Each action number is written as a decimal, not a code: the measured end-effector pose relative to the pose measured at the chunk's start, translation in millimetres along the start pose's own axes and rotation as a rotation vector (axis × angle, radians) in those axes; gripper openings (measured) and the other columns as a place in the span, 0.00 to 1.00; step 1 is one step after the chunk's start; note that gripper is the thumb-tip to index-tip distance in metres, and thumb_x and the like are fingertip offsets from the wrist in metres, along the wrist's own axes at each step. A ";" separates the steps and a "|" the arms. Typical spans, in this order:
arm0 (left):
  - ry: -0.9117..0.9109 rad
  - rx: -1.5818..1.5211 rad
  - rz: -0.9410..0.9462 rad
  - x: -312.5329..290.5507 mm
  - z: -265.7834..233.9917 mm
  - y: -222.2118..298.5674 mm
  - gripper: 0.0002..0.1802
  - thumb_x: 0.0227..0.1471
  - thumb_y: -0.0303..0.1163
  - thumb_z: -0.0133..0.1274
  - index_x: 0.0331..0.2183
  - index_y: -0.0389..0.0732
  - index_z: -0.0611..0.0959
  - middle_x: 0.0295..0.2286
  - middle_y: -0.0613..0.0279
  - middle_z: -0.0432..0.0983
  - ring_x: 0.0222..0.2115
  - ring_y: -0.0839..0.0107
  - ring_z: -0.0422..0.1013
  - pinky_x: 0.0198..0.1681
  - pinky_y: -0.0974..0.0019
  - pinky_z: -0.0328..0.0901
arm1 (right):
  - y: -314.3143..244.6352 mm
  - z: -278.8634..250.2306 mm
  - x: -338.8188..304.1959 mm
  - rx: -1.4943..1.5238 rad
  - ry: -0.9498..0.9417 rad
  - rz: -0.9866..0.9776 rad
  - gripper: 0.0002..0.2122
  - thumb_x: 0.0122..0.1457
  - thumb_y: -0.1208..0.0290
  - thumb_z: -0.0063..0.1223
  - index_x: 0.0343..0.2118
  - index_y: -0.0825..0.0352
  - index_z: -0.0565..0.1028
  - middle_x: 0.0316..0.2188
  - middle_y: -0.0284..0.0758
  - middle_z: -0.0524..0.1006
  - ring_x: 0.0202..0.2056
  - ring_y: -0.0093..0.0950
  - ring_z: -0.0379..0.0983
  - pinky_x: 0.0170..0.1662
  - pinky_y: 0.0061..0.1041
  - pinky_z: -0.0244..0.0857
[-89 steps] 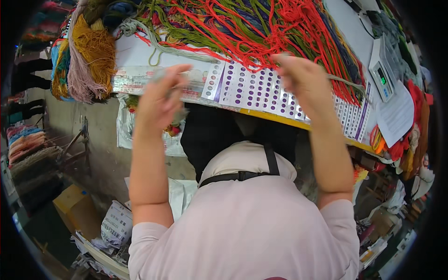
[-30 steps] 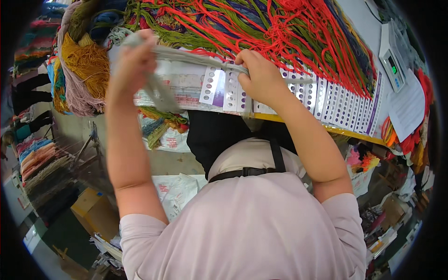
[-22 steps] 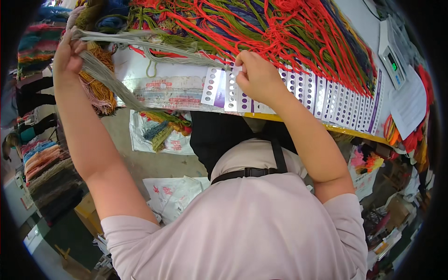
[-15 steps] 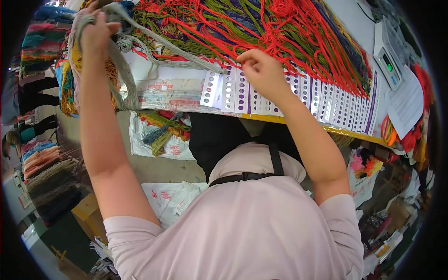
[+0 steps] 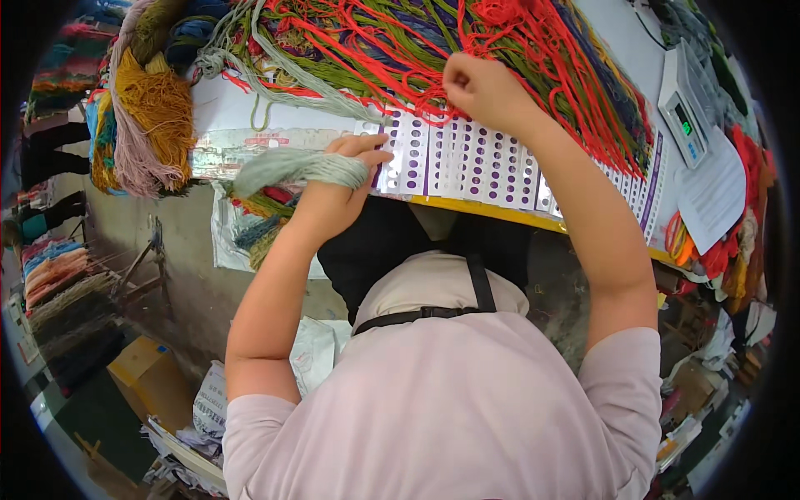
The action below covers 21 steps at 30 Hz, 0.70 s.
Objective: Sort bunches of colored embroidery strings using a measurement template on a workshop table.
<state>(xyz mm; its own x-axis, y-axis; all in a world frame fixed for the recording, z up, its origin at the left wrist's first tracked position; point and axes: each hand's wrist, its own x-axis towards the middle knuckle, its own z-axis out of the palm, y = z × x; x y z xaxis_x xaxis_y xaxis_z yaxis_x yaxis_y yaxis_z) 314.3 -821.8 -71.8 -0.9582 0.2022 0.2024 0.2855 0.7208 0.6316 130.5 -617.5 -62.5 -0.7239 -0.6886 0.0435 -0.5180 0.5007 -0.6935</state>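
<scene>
Red yarn (image 5: 502,15) beside curled right hand (image 5: 485,92), hold unclear; grey skein (image 5: 287,167) round part-spread left hand (image 5: 337,198); scale (image 5: 682,104) rightward.

Digits (image 5: 687,128) on scale (image 5: 685,79), print (image 5: 212,404) on bag (image 5: 218,375) and plastic (image 5: 229,162), perhaps on paper (image 5: 712,200)

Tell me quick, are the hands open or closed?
Left hand: partly open, with a pale grey-green yarn bundle lying across it.
Right hand: closed, fingers curled; can't tell whether it holds any thread.
</scene>
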 end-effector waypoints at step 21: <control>0.548 -1.950 -0.894 -39.0 -47.7 21.6 0.09 0.58 0.29 0.42 0.40 0.36 0.71 0.22 0.68 0.60 0.18 0.78 0.54 0.20 0.75 0.53 | -20.2 9.2 -1.9 -0.206 0.395 -0.375 0.22 0.48 0.82 0.46 0.49 0.65 0.71 0.49 0.42 0.70 0.52 0.39 0.63 0.54 0.34 0.59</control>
<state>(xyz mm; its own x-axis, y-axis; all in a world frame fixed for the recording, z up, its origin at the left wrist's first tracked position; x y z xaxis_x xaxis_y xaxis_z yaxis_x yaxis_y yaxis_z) 358.7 -845.7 -30.3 -0.8129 -0.1088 -0.5721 -0.1030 -0.9400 0.3251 146.6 -631.1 -55.2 -0.5686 -0.6101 0.5517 -0.8210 0.3796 -0.4264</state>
